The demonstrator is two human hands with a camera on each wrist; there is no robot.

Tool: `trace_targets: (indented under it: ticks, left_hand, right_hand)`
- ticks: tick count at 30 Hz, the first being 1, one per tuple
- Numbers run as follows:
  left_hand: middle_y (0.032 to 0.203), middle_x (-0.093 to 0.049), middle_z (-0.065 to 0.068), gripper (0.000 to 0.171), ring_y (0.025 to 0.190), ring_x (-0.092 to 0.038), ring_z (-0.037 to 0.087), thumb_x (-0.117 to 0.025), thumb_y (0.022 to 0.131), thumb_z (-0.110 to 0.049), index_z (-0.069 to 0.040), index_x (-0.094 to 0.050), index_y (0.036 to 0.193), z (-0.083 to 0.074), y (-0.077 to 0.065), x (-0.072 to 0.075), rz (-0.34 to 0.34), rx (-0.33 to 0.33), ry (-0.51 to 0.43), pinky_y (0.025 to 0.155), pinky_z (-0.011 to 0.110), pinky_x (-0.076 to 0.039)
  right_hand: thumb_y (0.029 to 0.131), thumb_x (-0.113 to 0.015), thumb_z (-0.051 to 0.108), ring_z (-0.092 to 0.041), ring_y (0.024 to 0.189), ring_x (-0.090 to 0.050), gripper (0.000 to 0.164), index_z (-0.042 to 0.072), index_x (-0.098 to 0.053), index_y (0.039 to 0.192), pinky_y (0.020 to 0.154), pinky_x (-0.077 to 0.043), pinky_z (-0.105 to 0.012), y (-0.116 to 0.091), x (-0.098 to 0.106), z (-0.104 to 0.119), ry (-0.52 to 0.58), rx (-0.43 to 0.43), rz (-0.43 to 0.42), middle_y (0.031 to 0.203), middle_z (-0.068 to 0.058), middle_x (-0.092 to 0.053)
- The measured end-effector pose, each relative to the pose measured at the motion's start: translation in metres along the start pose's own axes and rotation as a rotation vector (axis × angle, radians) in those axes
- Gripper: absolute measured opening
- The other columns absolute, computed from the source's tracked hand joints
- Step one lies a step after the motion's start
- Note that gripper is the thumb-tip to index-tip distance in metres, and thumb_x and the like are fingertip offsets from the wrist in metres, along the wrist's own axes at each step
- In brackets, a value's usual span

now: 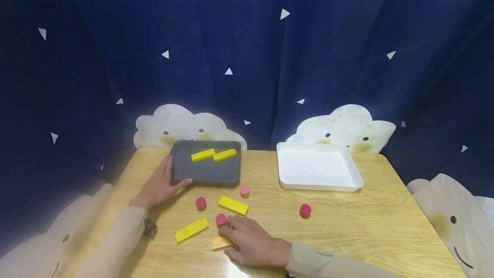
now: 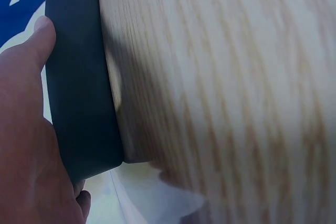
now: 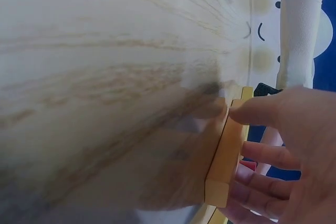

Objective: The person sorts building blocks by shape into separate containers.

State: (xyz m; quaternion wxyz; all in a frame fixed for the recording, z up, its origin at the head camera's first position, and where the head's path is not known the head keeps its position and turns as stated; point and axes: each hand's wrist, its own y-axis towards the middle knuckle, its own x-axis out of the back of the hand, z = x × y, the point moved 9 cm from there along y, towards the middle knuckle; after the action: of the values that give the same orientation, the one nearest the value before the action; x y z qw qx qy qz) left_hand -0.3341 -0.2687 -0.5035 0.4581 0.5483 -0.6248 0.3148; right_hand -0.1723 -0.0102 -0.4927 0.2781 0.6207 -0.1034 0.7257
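Note:
My left hand rests at the near left corner of a dark grey tray, fingers along its left side and thumb extended along the front wall. Two yellow blocks lie inside that tray. Lower on the table, my right hand pinches an orange block between thumb and fingers, low over the wood. Just beyond its fingertips stands a red cylinder. A yellow block lies behind the hand, and another yellow block is to its left.
A white tray stands at the back right of the wooden table. Before it is a red cylinder. Another red cylinder and a pink cylinder sit in front of the grey tray. A blue curtain hangs behind.

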Motion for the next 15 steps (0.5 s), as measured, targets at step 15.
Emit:
trace_targets:
  ticks: [15]
  left_hand:
    - [0.176, -0.004, 0.031, 0.124, 0.16, -0.015, 0.053, -0.063, 0.095, -0.075, 0.011, -0.009, 0.167, 0.0006, -0.0009, -0.0002, 0.0, 0.005, 0.006, 0.129, 0.066, -0.02]
  right_hand:
    - [0.091, -0.078, 0.019, -0.002, 0.082, -0.042, 0.025, 0.016, -0.073, 0.116, 0.066, -0.031, -0.009, 0.0037, -0.0013, 0.001, 0.019, -0.005, 0.001, 0.103, 0.01, -0.058]
